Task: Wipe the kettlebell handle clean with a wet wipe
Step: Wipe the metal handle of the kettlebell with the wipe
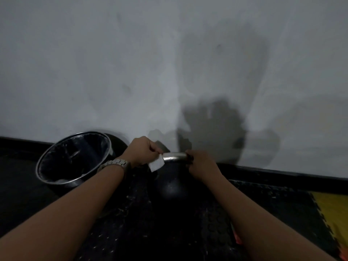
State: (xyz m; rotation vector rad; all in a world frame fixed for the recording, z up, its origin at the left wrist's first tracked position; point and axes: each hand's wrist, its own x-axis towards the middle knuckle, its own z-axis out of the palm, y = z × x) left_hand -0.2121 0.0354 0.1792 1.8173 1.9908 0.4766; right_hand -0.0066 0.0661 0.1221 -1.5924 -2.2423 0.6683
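Note:
A black kettlebell stands on the dark floor mat close to the wall. Its shiny metal handle runs across the top. My left hand, with a metal watch on the wrist, pinches a white wet wipe against the left end of the handle. My right hand is closed around the right end of the handle and covers that part. The wipe hangs down a little below my fingers.
A round black bin with a metal rim and a plastic liner sits to the left, tilted toward me. A grey wall with a black skirting rises just behind. A yellow interlocking mat lies at the right.

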